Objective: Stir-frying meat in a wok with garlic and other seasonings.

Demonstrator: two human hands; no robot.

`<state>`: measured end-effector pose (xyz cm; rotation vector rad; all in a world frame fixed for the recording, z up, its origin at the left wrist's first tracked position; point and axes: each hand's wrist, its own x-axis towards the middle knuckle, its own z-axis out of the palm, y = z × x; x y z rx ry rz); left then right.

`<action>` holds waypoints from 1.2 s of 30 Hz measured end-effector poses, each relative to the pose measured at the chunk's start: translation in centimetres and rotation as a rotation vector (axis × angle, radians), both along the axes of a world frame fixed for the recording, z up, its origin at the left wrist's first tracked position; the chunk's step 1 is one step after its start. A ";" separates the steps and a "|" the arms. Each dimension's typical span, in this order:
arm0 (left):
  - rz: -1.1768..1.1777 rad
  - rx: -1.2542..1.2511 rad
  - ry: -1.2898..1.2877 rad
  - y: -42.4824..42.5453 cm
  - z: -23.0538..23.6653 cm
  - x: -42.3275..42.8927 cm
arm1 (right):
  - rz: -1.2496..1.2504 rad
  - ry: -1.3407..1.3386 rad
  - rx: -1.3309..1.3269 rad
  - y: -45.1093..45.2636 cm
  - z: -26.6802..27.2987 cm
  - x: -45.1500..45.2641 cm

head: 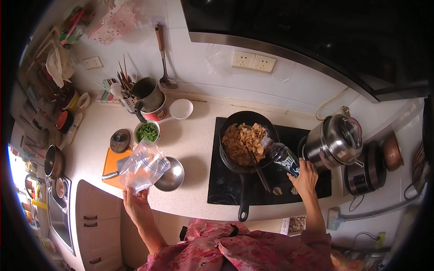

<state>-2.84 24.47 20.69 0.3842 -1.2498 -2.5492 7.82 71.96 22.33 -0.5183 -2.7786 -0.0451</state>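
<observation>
My right hand (304, 176) grips a clear plastic bottle (284, 156) with a dark label, tilted so that its mouth end hangs over the right side of the black frying pan (243, 195). Browned, sliced food (244, 140) fills much of the pan, and a pair of dark chopsticks (260, 172) leans out over its front rim. My left hand (136, 204) pinches the lower end of a clear zip bag (144, 169), held up over the counter. Behind the bag, an orange cutting board (113, 162), a knife (111, 175) and a steel bowl (172, 176) are partly hidden.
The pan stands on a black cooktop (222, 193); a lidded steel pot (330, 144) is at its right. Chopped greens fill a bowl (146, 132) near a dark lid (120, 140) and a white bowl (181, 109). A range hood (281, 50) overhangs the back.
</observation>
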 end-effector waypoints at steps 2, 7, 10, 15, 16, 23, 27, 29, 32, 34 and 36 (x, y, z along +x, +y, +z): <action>0.001 0.000 0.001 0.1 -0.1 -0.1 | 0.025 -0.011 0.016 -0.2 0.3 -0.1; 0.011 0.000 -0.009 0.2 0.2 -0.1 | 0.039 -0.008 0.031 -0.3 0.0 -0.2; 0.024 -0.021 -0.027 0.3 0.5 -0.1 | 0.042 -0.015 0.041 -0.3 0.0 -0.2; 0.046 -0.014 -0.032 0.2 0.5 -0.1 | 0.042 -0.035 0.065 -0.5 0.3 -0.3; 0.047 -0.013 -0.032 0.1 0.3 -0.1 | 0.041 -0.041 0.069 -0.6 0.3 -0.3; 0.037 0.002 -0.017 -0.3 0.0 0.0 | 0.036 -0.052 0.075 -0.5 0.3 -0.4; 0.030 0.002 -0.017 -0.4 -0.1 0.1 | 0.030 -0.060 0.068 -0.8 0.4 -0.5; 0.040 0.003 -0.025 -0.3 0.1 0.1 | 0.037 -0.060 0.077 -0.8 0.5 -0.6; 0.058 0.004 -0.036 0.0 0.5 0.2 | 0.052 -0.024 0.097 -0.9 0.4 -0.8; 0.068 0.002 -0.037 -0.1 0.6 0.2 | 0.057 -0.022 0.092 -0.9 0.4 -1.0; 0.064 -0.012 -0.037 -0.3 0.6 0.3 | 0.061 -0.019 0.087 -1.0 0.5 -1.2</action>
